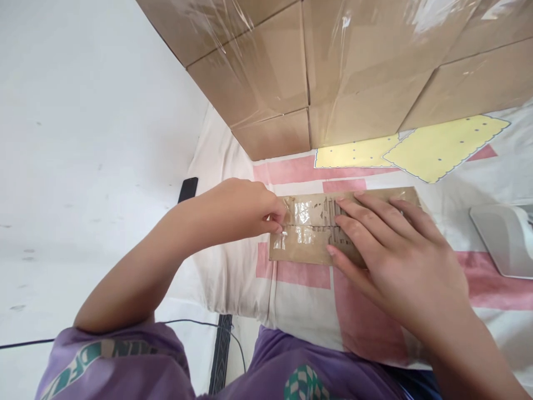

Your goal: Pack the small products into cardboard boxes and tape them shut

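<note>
A small flat cardboard box (308,253) lies on the patterned cloth, with shiny clear tape (303,210) along its middle seam. Its brown surface is torn near the centre, baring ridged corrugation. My left hand (250,211) is closed in a pinch at the box's left end, beside the taped seam; whatever is between the fingertips is hidden. Flat over the right half of the box rests my right hand (403,255), its fingers spread and covering part of the seam.
Large cardboard boxes (266,83) wrapped in clear film stand behind the small box. Yellow scallop-edged paper sheets (441,147) lie at their foot. A white-grey object (503,239) sits at the right, a black object (188,189) by the wall. A dark cable (200,322) runs below.
</note>
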{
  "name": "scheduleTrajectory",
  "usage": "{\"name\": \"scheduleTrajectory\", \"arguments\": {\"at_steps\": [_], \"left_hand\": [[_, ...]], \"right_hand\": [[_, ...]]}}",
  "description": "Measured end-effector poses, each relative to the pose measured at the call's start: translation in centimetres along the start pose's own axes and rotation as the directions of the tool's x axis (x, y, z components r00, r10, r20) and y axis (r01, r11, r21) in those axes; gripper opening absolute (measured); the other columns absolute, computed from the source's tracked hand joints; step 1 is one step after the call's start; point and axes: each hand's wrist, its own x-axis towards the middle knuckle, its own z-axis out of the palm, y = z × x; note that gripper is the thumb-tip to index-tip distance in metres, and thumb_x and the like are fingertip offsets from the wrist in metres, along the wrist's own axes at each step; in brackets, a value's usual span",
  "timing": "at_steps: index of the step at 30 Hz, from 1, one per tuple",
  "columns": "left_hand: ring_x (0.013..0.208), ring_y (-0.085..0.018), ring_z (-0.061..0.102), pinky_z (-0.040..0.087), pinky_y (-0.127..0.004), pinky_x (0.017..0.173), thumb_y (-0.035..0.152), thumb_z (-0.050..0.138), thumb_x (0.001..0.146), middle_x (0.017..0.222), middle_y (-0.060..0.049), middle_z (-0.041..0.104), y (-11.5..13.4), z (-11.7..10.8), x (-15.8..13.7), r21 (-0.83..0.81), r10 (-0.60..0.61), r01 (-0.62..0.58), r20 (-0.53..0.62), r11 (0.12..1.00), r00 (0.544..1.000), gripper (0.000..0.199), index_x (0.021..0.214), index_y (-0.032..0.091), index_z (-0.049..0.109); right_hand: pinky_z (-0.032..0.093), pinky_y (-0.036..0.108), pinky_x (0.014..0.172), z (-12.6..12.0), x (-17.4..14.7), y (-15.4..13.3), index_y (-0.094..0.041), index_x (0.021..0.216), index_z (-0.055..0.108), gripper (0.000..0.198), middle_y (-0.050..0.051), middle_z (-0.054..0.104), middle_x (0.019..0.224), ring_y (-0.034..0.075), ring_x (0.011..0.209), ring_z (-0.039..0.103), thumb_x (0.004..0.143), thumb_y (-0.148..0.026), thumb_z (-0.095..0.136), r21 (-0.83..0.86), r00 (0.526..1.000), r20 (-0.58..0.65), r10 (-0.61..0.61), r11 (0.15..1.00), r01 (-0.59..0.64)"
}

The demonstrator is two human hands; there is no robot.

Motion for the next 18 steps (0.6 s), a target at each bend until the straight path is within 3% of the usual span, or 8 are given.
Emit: {"name": "scheduleTrajectory", "arguments": {"at_steps": [5,13,16,18], "left_hand": [[0.052,-0.013,0.043,0.026,-0.032,0.061,0.030,0.056,0.090,0.060,0.002,0.058,0.5,-0.2,0.8,0.089,-0.048,0.045,0.033,0.995,0.998,0.024,0.068,0.023,0.065],[0.062,-0.017,0.054,0.029,-0.031,0.063,0.051,0.073,0.077,0.069,0.000,0.063,0.0,-0.8,2.1,-0.014,-0.233,0.235,0.082,0.972,0.969,0.028,0.069,0.025,0.068],[0.064,-0.020,0.054,0.031,-0.031,0.062,0.066,0.078,0.066,0.067,-0.002,0.060,-1.4,-0.6,2.7,-0.026,-0.347,0.348,0.038,0.937,0.937,0.046,0.070,0.022,0.066],[0.068,-0.020,0.056,0.034,-0.030,0.061,0.069,0.075,0.067,0.076,-0.003,0.063,-2.9,0.3,3.1,-0.183,-0.301,0.312,0.089,0.932,0.950,0.049,0.079,0.023,0.068]], "right_hand": [[0.043,0.055,0.109,-0.2,0.0,0.0,-0.013,0.115,0.068,0.030,0.015,0.066,0.137,0.036,0.128,0.060,0.099,-0.036,0.056,-0.020,1.000,-0.011,-0.001,1.000,0.001],[0.046,0.056,0.105,0.0,-0.2,-0.1,-0.015,0.108,0.069,0.023,0.014,0.070,0.130,0.037,0.124,0.062,0.097,-0.033,0.060,0.014,0.998,-0.060,-0.023,1.000,0.024],[0.046,0.055,0.108,-0.4,-1.2,0.2,-0.021,0.104,0.068,0.012,0.007,0.075,0.118,0.033,0.119,0.065,0.094,-0.025,0.065,0.127,0.984,-0.166,-0.066,0.988,0.088],[0.042,0.057,0.113,-0.6,-2.2,1.0,-0.026,0.109,0.067,0.021,0.004,0.074,0.118,0.033,0.122,0.063,0.089,-0.022,0.071,0.227,0.957,-0.289,-0.030,0.969,0.099]]}}
